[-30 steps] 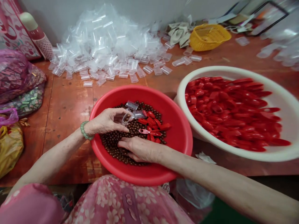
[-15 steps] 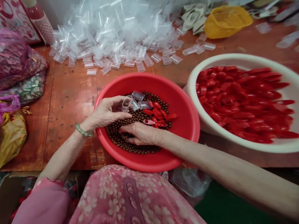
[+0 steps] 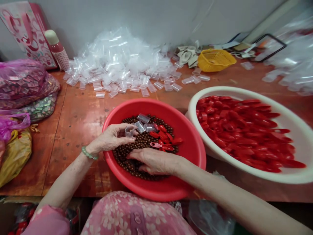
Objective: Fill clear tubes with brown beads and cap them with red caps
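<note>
My left hand (image 3: 116, 136) pinches a small clear plastic tube (image 3: 130, 131) over the left side of a red basin (image 3: 188, 163). A brown bead seems to show inside the tube. Round brown beads (image 3: 144, 142) spread across the basin's bottom. Low among them, my right hand (image 3: 154, 160) curls its fingers around some beads, its fingertips partly hidden. Loose clear tubes (image 3: 143, 118) lie on the beads at the back. Beside these are several shiny red plastic pieces (image 3: 163, 133) and one pink piece (image 3: 154, 144).
A white basin (image 3: 193, 111) full of red plastic pieces (image 3: 234, 130) stands at the right. Clear tubes (image 3: 117, 62) are heaped against the wall. A yellow basket (image 3: 216, 63) sits at the back; filled plastic bags (image 3: 24, 81) and a bottle (image 3: 57, 49) are at the left.
The camera view has tilted up, so more of the wall shows. My left hand still holds the tube, now tilted slightly differently. My right hand stays among the beads, its fingers shifted slightly.
</note>
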Available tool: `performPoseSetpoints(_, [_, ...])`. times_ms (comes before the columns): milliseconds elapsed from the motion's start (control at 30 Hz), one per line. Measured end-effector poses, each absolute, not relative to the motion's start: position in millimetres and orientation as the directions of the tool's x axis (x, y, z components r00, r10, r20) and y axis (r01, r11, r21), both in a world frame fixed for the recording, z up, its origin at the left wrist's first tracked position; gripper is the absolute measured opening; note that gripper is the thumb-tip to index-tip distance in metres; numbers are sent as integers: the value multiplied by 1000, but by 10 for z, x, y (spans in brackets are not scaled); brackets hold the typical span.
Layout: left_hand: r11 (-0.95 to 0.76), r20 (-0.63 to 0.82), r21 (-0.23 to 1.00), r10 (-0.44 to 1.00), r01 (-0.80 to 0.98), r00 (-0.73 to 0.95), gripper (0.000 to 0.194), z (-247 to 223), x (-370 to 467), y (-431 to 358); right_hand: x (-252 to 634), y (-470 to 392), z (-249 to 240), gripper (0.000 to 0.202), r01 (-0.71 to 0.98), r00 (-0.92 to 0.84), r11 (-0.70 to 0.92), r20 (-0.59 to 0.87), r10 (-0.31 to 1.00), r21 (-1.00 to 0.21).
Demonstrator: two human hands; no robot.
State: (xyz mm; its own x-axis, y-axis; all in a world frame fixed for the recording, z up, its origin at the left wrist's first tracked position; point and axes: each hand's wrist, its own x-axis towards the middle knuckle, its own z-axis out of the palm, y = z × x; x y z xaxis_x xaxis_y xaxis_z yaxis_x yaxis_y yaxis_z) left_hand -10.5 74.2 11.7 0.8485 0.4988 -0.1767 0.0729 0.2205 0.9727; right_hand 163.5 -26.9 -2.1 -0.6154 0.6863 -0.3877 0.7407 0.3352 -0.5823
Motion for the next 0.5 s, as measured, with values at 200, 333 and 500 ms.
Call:
performPoseSetpoints(200, [281, -258, 954, 601, 102, 756, 29, 103, -59, 710, 1535, -16, -195, 33, 890, -216, 63, -296, 930, -451])
performPoseSetpoints(333, [321, -260, 946, 684, 39, 681, 34, 107, -22, 687, 1307, 120, -460, 44, 869, -77, -82, -297, 952, -487])
performPoseSetpoints(500, [290, -269, 956, 784, 53, 560, 40, 118, 20, 673, 1083, 280, -630, 40, 676, -65, -190, -315, 947, -712])
